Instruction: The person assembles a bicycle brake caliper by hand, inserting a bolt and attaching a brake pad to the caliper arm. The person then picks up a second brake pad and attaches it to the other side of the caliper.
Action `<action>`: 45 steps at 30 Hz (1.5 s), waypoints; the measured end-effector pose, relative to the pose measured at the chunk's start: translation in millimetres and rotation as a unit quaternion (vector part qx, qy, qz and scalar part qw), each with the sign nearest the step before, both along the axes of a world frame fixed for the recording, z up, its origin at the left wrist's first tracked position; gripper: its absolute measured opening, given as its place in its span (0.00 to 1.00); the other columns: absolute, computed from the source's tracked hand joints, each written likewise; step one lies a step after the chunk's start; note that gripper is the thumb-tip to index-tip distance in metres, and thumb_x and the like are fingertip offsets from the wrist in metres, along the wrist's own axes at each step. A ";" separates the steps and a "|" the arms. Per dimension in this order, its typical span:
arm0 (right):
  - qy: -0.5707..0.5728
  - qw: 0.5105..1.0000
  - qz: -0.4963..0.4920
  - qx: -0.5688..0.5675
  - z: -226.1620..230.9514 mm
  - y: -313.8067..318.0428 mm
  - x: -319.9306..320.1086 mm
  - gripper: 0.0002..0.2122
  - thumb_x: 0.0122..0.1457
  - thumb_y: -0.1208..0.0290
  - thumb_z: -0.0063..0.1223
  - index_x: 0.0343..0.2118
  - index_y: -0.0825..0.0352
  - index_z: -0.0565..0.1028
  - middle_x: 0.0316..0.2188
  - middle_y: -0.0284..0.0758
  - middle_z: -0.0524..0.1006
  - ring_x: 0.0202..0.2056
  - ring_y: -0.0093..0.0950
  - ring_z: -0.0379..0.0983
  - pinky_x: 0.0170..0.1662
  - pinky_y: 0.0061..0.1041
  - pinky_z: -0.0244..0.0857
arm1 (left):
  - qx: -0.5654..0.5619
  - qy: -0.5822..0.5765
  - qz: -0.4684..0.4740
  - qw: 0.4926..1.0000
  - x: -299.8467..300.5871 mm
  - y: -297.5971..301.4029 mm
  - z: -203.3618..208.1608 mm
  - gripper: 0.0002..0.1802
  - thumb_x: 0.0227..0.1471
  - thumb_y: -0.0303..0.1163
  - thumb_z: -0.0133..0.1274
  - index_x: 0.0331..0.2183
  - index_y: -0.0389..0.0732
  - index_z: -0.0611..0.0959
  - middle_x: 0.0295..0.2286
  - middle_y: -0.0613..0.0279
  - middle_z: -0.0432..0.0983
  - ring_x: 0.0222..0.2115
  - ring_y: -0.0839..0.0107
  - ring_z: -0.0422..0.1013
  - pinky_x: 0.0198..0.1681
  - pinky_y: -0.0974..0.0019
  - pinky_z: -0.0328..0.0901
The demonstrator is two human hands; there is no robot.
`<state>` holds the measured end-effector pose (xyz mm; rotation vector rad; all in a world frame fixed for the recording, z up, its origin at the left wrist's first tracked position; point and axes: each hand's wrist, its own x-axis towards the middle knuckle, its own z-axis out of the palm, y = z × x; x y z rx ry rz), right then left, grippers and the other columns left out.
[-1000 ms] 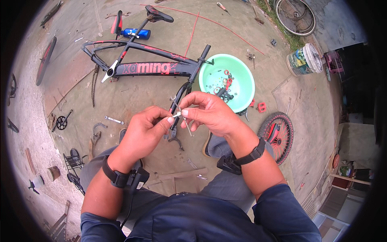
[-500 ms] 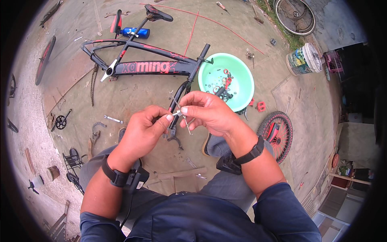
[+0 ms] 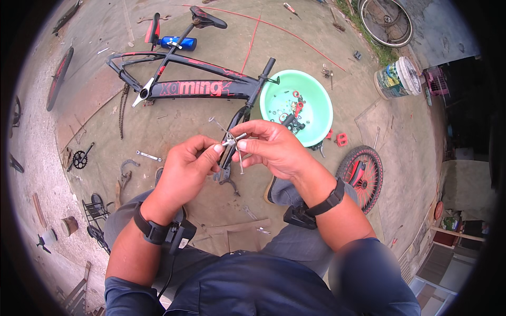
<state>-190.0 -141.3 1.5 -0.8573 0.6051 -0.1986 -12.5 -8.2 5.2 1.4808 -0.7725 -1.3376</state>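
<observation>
Ground: bare concrete [image 3: 158, 131] with loose tools and bike parts scattered about the person's feet.
Frame: black and red frame [image 3: 211, 90] lying on the ground ahead; big red and pale lettering runs along its thick tube, smaller red marks on the tube above.
Fork: fork [image 3: 244, 114] pointing back toward the person, its lower part partly covered by the hands.
Wheel: red-spoked wheel [image 3: 375, 181] with dark tyre, lying right of the right forearm.
Basin: mint-green basin [image 3: 321, 95] beside the frame's front end, small red and dark parts in its bottom.
Bucket: pale bucket [image 3: 390, 81] farther right, tilted in view, a coloured printed label round its side, too small to read.
Saddle: black saddle [image 3: 211, 19] on the frame's post.
Bottle: blue bottle [image 3: 184, 43] by that post.
Left hand: left hand [image 3: 187, 166] closed to a pinch, thumb and forefinger on one end of the metal part.
Right hand: right hand [image 3: 274, 150] pinching the other side, fingers curled.
Wrench: wrench [image 3: 149, 156] on the ground, left of the left hand.
Metal part: small silvery metal part [image 3: 231, 141] between both hands, above the fork; thin rods stick out up-left and downward.
</observation>
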 end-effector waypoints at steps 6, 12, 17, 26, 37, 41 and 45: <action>-0.013 1.000 -0.001 0.008 -0.1 0.8 0.1 0.14 0.61 0.76 0.57 0.50 0.67 0.73 0.40 0.35 0.78 0.38 0.24 0.79 0.38 0.24 0.78 | -0.001 0.059 0.013 0.998 -0.6 0.6 -1.4 0.11 0.62 0.34 0.52 0.36 0.35 0.80 0.26 0.68 0.76 0.25 0.82 0.71 0.30 0.75 0.66; -0.020 1.000 -0.003 0.004 0.5 2.1 1.3 0.15 0.61 0.75 0.57 0.51 0.67 0.72 0.40 0.35 0.78 0.38 0.25 0.79 0.38 0.23 0.78 | -0.001 0.039 0.021 0.999 -3.1 0.7 -1.0 0.11 0.62 0.34 0.52 0.36 0.35 0.80 0.25 0.67 0.76 0.25 0.81 0.71 0.30 0.75 0.66; -0.022 1.000 -0.003 -0.005 2.6 3.7 1.7 0.17 0.60 0.74 0.58 0.52 0.68 0.71 0.40 0.35 0.78 0.37 0.24 0.78 0.37 0.22 0.77 | -0.001 0.000 0.016 1.000 -3.7 1.2 0.1 0.10 0.63 0.34 0.51 0.37 0.36 0.80 0.25 0.68 0.76 0.25 0.81 0.71 0.30 0.75 0.66; -0.013 0.999 -0.001 -0.033 8.1 4.4 2.1 0.20 0.60 0.74 0.57 0.55 0.72 0.68 0.40 0.36 0.76 0.35 0.22 0.77 0.36 0.20 0.74 | -0.011 -0.018 0.008 1.000 -3.9 1.6 0.5 0.11 0.63 0.35 0.51 0.37 0.36 0.80 0.25 0.68 0.75 0.25 0.81 0.71 0.30 0.75 0.66; 0.002 0.997 0.009 -0.079 11.4 2.5 0.6 0.18 0.60 0.73 0.58 0.52 0.72 0.71 0.35 0.35 0.79 0.31 0.20 0.77 0.34 0.18 0.72 | -0.011 0.034 0.008 0.999 -0.9 0.9 -2.3 0.11 0.63 0.34 0.51 0.35 0.36 0.80 0.24 0.69 0.74 0.24 0.83 0.69 0.29 0.76 0.65; 0.002 0.997 -0.004 -0.077 11.4 4.6 1.4 0.17 0.60 0.75 0.57 0.52 0.71 0.72 0.38 0.36 0.79 0.33 0.22 0.78 0.35 0.20 0.73 | -0.015 0.030 0.010 0.999 -2.2 1.2 -3.0 0.11 0.64 0.35 0.50 0.36 0.36 0.80 0.25 0.68 0.74 0.25 0.80 0.71 0.29 0.74 0.66; -0.003 0.996 -0.013 -0.084 11.5 5.7 2.4 0.17 0.61 0.75 0.57 0.52 0.71 0.71 0.37 0.36 0.79 0.33 0.22 0.78 0.35 0.20 0.74 | -0.015 0.053 0.012 0.998 -1.9 1.1 -3.8 0.12 0.64 0.36 0.50 0.36 0.36 0.79 0.25 0.67 0.74 0.25 0.80 0.71 0.30 0.74 0.66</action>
